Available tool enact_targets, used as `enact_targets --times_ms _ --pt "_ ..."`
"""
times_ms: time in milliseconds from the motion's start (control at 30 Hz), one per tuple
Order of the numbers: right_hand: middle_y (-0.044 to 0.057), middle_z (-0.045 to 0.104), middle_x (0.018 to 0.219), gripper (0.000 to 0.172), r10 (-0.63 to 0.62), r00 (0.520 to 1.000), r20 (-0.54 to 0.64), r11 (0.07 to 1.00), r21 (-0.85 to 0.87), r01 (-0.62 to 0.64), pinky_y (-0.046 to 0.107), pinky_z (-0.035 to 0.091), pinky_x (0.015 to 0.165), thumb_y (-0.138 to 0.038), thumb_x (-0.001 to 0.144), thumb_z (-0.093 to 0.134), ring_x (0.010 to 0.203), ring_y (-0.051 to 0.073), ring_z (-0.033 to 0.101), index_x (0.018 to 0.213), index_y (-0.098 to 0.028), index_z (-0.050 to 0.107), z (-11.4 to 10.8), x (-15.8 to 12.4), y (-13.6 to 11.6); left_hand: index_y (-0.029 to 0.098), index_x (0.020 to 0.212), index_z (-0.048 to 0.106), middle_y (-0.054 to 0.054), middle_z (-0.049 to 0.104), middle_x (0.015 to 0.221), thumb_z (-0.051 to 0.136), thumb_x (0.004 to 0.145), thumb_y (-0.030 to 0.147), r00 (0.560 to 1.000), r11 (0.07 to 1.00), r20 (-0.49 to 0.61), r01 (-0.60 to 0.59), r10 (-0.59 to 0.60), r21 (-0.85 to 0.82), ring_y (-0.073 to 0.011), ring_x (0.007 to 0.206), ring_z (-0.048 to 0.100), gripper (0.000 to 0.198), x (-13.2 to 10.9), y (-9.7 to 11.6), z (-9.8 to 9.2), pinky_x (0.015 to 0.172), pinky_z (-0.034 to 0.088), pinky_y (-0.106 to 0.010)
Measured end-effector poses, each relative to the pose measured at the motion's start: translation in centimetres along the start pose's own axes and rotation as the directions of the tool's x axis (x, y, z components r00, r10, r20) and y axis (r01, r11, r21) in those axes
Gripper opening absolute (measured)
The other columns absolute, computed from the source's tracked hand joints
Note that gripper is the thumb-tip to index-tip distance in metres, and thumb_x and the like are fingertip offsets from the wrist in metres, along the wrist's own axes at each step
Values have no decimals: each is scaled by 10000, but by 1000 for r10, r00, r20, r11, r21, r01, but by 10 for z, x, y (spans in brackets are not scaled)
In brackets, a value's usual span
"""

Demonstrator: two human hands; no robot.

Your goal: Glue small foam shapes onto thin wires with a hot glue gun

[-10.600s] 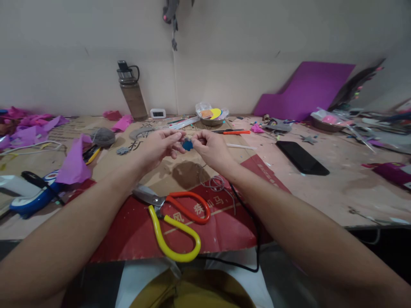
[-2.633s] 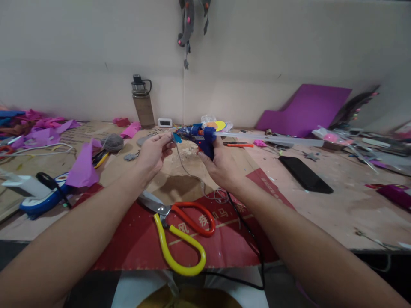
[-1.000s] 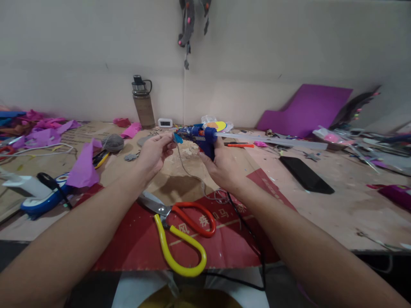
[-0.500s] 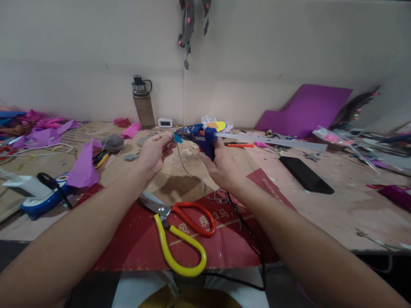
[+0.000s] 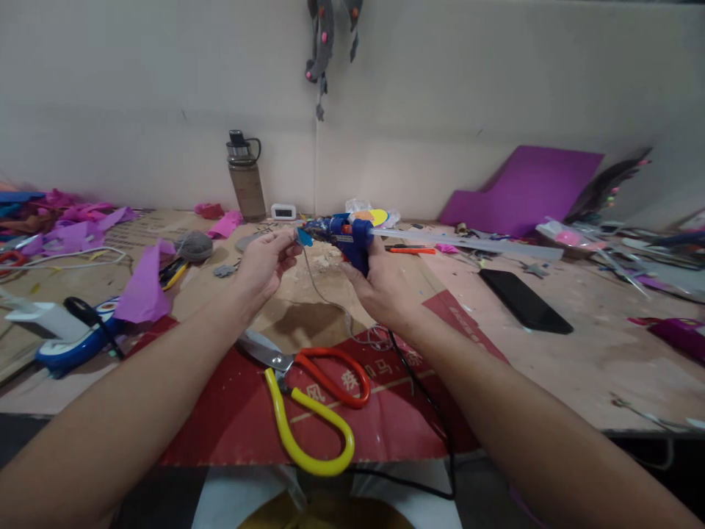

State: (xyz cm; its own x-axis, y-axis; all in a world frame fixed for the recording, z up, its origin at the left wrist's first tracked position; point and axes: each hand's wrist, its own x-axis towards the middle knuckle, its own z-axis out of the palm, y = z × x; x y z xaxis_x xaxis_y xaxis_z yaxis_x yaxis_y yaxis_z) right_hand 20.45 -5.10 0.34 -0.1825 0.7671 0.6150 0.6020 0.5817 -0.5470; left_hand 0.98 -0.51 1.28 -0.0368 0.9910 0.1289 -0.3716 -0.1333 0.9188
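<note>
My right hand (image 5: 380,283) is closed round the handle of a blue glue gun (image 5: 355,242), which points left. A long translucent glue stick (image 5: 468,242) sticks out of its back end. Between the fingertips of my left hand (image 5: 269,261) is a small blue piece (image 5: 305,237), close to the gun's nozzle. Whether nozzle and piece touch, I cannot tell. A thin grey string (image 5: 324,295) hangs from the piece and lies coiled below. Scissors (image 5: 280,361) with one red and one yellow handle rest beneath my hands, near the front edge.
Red-printed cardboard (image 5: 220,411) covers the table's front. A black phone (image 5: 525,300) lies at the right and a bottle (image 5: 245,176) stands at the back. Purple scraps (image 5: 144,286), grey yarn (image 5: 194,246) and a blue-and-white tape dispenser (image 5: 77,351) are at the left. The gun's black cord (image 5: 429,400) runs over the front edge.
Almost nothing differs. Both hands stay in the same place, with the blue piece held at the glue gun's nozzle.
</note>
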Motion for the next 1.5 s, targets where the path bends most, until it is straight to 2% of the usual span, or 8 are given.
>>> enact_targets --times_ms 200,733,1100,1500 --pt "151 644 1172 444 0 1000 1 1000 20 0 483 481 964 -261 888 495 1069 294 614 1320 -175 440 0 0 0 133 726 668 -1 603 653 736 692 183 1000 1000 15 -21 21 -3 -53 549 517 91 -4 1 3 455 357 -144" --pt "156 630 1232 466 -7 1000 3 1000 8 7 490 467 993 -246 887 485 1125 302 601 1345 -179 421 -2 0 -2 147 726 655 0 623 653 724 712 197 999 1000 -37 -1 1 9 -60 551 540 86 -2 1 1 475 378 -159" --pt "147 655 1150 452 10 1000 9 1000 -4 -10 490 497 940 -255 889 490 1041 299 628 1332 -183 437 -1 0 0 132 723 664 -5 619 658 719 709 179 1000 1000 -19 -13 13 6 -54 554 542 73 -3 1 2 464 369 -147" --pt "151 637 1215 484 5 1000 11 1000 21 -5 510 460 1008 -243 886 487 1165 306 582 1361 -185 409 -2 0 -2 150 726 654 3 614 635 732 701 197 1000 1000 -22 7 -7 9 -61 543 537 94 -2 2 1 469 387 -158"
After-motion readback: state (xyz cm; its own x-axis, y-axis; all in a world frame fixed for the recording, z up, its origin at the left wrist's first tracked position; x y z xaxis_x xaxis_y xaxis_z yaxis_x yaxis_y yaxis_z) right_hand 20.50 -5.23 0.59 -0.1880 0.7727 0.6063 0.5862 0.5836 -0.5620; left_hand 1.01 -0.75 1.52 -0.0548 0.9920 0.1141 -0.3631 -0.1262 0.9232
